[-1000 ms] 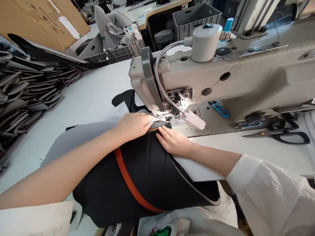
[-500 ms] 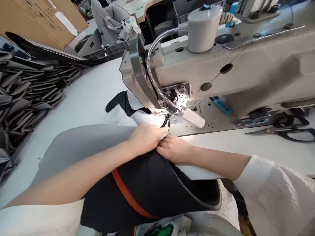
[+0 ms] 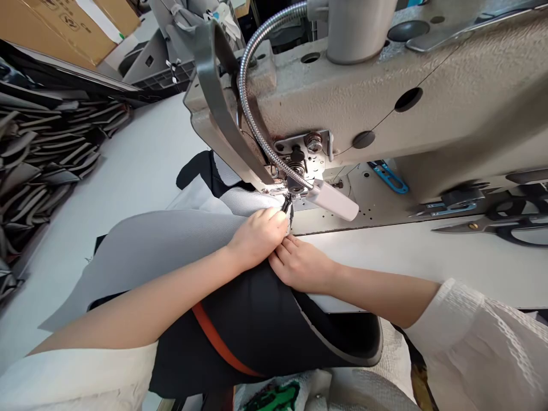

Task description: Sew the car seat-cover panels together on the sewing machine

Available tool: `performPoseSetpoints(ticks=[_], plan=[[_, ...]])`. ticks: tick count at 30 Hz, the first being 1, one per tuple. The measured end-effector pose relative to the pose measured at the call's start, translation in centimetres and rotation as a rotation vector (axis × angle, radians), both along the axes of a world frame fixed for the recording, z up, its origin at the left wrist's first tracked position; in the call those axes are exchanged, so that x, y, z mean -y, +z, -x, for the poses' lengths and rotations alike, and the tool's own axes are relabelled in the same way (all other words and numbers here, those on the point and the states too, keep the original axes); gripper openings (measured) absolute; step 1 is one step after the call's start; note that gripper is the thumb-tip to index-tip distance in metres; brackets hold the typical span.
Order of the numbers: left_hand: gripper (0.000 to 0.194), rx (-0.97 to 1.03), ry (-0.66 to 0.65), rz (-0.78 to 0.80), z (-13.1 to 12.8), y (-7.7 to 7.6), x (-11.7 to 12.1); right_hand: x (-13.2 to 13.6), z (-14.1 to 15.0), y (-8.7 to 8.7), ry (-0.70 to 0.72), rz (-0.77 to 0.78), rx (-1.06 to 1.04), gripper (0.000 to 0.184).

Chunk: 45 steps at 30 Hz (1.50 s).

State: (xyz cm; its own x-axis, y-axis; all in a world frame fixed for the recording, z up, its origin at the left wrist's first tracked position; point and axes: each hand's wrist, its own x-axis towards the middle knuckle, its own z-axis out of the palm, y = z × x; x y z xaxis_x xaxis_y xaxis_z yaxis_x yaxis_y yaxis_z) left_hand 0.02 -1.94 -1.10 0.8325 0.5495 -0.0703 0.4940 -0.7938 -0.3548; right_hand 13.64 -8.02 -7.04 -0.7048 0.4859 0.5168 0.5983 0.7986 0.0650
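Note:
A beige industrial sewing machine (image 3: 385, 108) fills the upper right, with a lit work lamp (image 3: 331, 200) on a flexible neck beside the needle. A black fabric piece (image 3: 261, 325) with an orange stripe (image 3: 218, 345) and grey edging lies under my arms, and a grey mesh piece (image 3: 158, 245) spreads out to its left. My left hand (image 3: 257, 237) is curled with its fingers pressed on the fabric right at the presser foot. Touching it from the right, my right hand (image 3: 302, 265) lies on the black fabric with fingers together.
Stacks of dark cut pieces (image 3: 47, 148) line the left edge of the white table (image 3: 141, 160). Black-handled scissors (image 3: 500, 222) and a blue tool (image 3: 387, 177) lie on the machine bed at right. Cardboard boxes (image 3: 51, 23) and a grey crate (image 3: 166, 71) stand behind.
Both hands have drawn closer together at the needle, and the grey mesh piece now covers more of the black fabric. The view has moved nearer to the machine.

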Motion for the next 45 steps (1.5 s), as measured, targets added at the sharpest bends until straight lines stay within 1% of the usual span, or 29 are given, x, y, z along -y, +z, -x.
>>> performPoseSetpoints(ticks=[3,6,8,10,14,18,20,24,30,34,37,41,43,45], plan=[[0.017,-0.006,-0.055,0.009,0.9,0.1,-1.0,-0.5,-0.5,0.5,0.097,0.061,0.03,0.025],[0.017,-0.04,-0.069,0.033,1.2,0.3,-1.6,-0.9,-1.0,0.9,0.209,0.179,0.043,0.021],[0.016,-0.074,-0.061,0.04,1.0,0.2,-1.5,-0.9,-1.1,0.9,0.2,0.242,0.011,0.02],[0.015,-0.071,-0.04,0.035,0.7,-0.1,-1.2,-0.7,-1.0,0.8,0.166,0.255,-0.027,0.023],[0.016,0.029,0.018,0.04,0.4,-0.8,-0.6,-0.3,-0.6,0.2,0.14,0.203,-0.064,0.028],[0.021,0.044,0.062,0.162,0.2,-0.9,-0.8,-0.1,-0.4,-0.2,0.114,0.161,-0.096,0.028],[0.022,0.059,0.068,0.191,0.1,-0.9,-0.9,0.0,-0.4,-0.2,0.099,0.155,-0.098,0.028],[0.022,0.1,0.069,0.193,0.1,-1.0,-0.9,0.2,-0.3,0.0,0.075,0.141,-0.091,0.028],[0.017,0.074,0.117,0.176,0.2,-1.2,-0.6,0.5,-0.5,0.2,0.062,0.133,-0.106,0.03],[0.019,0.099,0.155,0.184,-0.2,-1.4,-1.1,-0.3,-1.5,0.3,0.101,0.162,-0.088,0.032],[0.021,0.127,0.152,0.175,-0.5,-1.7,-1.9,-1.2,-2.3,0.4,0.111,0.193,-0.064,0.033],[0.021,0.106,0.129,0.164,-1.0,-2.0,-2.8,-2.1,-2.5,0.2,0.105,0.212,-0.072,0.034],[0.022,0.105,0.13,0.161,-1.1,-1.9,-2.9,-2.4,-2.7,0.0,0.13,0.232,-0.105,0.033],[0.025,0.114,0.12,0.172,-0.8,-1.4,-2.7,-2.7,-3.2,0.0,0.172,0.267,-0.173,0.032]])
